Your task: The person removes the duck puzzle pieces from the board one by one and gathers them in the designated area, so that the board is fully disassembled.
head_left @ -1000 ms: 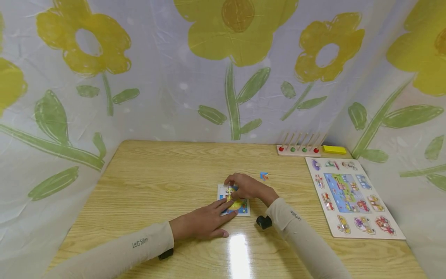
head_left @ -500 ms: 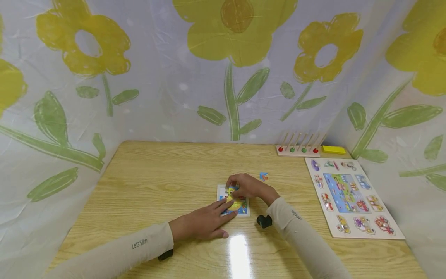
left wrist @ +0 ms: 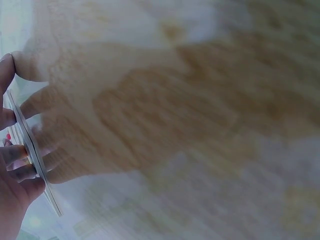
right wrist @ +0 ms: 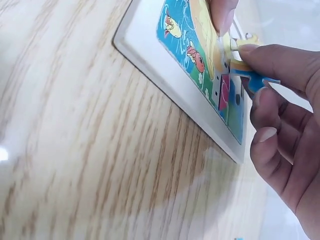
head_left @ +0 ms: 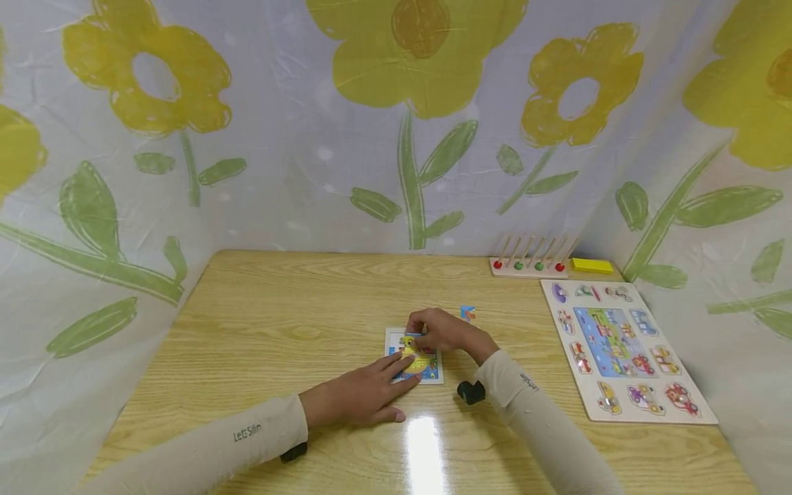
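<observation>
Head view: right grip (head_left: 441, 329) pinches yellow piece (right wrist: 241, 69); spread left grip (head_left: 366, 393) partly hides puzzle (head_left: 390, 339); loose piece (head_left: 468, 313) nearby.

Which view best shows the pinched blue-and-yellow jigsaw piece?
The right wrist view: close up, the blue-and-yellow jigsaw piece shows in the right hand. The head view shows it small, partly covered; in the left wrist view it's indiscernible.

A white-bordered puzzle board (right wrist: 172, 77), partly filled, lies flat on the desk (head_left: 297, 309); 1 yellow-and-blue piece (right wrist: 256, 80) is held tilted over it, 1 blue-and-orange piece (head_left: 467, 313) beyond, rightward.
</observation>
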Tool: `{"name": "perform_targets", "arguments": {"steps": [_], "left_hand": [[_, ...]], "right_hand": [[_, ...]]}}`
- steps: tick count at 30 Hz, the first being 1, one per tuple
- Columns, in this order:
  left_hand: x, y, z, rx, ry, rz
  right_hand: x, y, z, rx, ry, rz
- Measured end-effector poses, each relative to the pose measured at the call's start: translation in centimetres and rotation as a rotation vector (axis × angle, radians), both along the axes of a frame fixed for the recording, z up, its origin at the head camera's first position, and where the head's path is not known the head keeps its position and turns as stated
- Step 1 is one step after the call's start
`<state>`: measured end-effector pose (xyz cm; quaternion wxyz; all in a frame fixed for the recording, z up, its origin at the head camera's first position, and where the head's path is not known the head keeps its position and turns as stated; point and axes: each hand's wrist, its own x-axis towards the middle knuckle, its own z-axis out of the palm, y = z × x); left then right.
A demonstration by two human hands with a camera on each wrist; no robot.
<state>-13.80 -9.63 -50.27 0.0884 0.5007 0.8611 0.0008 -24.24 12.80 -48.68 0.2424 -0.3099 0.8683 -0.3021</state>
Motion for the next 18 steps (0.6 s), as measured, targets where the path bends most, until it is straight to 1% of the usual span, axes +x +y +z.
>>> {"name": "perform_targets", "arguments": {"steps": [4,11,18], "left_hand": [[0.0,0.1,0.0,0.001,-0.006,0.001],[0.0,0.1,-0.1,-0.008,-0.030,0.018],[0.0,0.1,0.0,-0.003,-0.018,0.012]], "right_hand": [[0.1,0.2,0.2,0.005,-0.010,0.002],[0.0,0.6,0.9,0.002,0.046,0.004],[-0.1,1.4,1.3,-0.053,0.062,-0.004]]}}
